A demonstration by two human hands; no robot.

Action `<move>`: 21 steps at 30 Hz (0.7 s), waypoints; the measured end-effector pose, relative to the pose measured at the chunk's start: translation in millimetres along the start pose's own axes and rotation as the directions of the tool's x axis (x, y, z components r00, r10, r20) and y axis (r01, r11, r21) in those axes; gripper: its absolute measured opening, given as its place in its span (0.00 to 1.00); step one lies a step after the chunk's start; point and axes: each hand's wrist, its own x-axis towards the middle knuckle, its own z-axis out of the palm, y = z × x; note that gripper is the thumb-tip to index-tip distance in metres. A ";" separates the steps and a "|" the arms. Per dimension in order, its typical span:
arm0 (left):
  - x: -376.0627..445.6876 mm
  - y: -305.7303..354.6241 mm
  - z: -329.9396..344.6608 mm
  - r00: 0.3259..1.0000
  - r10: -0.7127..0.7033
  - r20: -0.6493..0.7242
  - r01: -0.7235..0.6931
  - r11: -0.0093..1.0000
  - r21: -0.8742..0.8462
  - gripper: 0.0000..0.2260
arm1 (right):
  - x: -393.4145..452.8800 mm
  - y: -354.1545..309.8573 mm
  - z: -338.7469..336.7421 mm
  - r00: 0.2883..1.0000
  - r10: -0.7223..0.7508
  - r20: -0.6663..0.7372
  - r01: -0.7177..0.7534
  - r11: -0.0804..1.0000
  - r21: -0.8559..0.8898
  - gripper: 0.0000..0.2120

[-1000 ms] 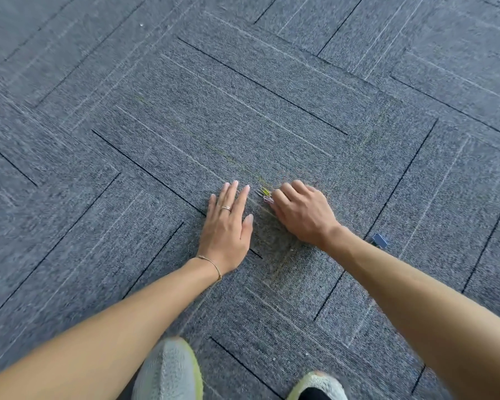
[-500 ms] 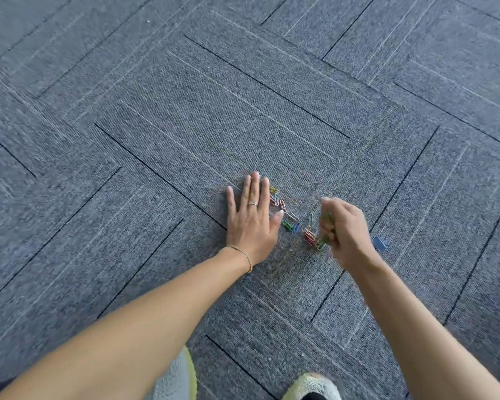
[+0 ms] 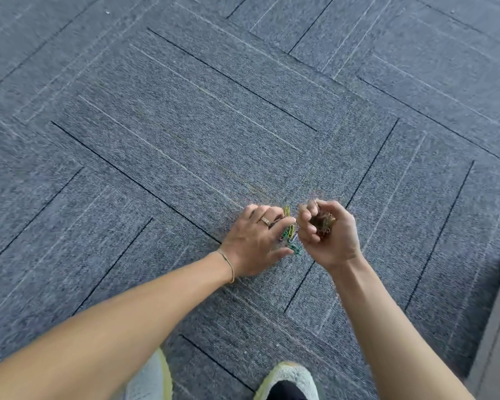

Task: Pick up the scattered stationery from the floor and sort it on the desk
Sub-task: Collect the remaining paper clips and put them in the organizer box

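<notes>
a small heap of coloured paper clips (image 3: 289,236) is seen on the carpet floor (image 3: 162,145), between the two hands. a bunch of clips is held in the curled right hand (image 3: 328,233), raised palm-up. the left hand (image 3: 256,241) is laid low over the heap, fingers bent onto it; whether any clip is pinched cannot be told. the clips are judged light, stiff, slippery and easily tangled or snagged in the pile, so they are best raked together and scooped from below.
</notes>
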 end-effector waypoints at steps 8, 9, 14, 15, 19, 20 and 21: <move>39.1 -17.5 -2.1 0.976 0.214 -0.032 -0.212 0.976 0.055 0.22 | -13.6 -5.2 -17.4 0.989 -0.059 -0.134 0.028 0.975 -0.220 0.16; 43.9 -20.1 -1.9 0.969 0.246 -0.039 -0.244 0.969 0.041 0.19 | -15.2 -5.1 -18.6 0.984 -0.065 -0.166 0.023 0.970 -0.240 0.17; 60.4 -35.4 -5.6 0.956 0.291 -0.036 -0.291 0.957 0.003 0.09 | -28.2 -8.0 -16.8 0.953 -0.144 -0.268 0.008 0.892 -0.451 0.16; 63.0 -39.0 -7.2 0.962 0.271 -0.024 -0.271 0.963 -0.001 0.10 | -30.7 -9.2 -15.2 0.949 -0.152 -0.277 0.002 0.880 -0.476 0.16; 65.8 -40.3 -18.2 0.999 -0.046 -0.010 0.041 0.965 -0.259 0.16 | -28.1 -12.5 -5.1 0.928 -0.229 -0.292 -0.011 0.769 -0.639 0.22; 64.8 -36.2 -23.9 0.982 -0.187 0.019 0.182 0.916 -0.359 0.17 | -22.6 -12.4 -3.7 0.915 -0.294 -0.277 -0.011 0.666 -0.746 0.25; 63.2 -32.9 -30.5 0.942 -0.327 0.076 0.322 0.817 -0.478 0.18 | -15.7 -12.6 -3.4 0.899 -0.376 -0.224 -0.019 0.478 -0.878 0.26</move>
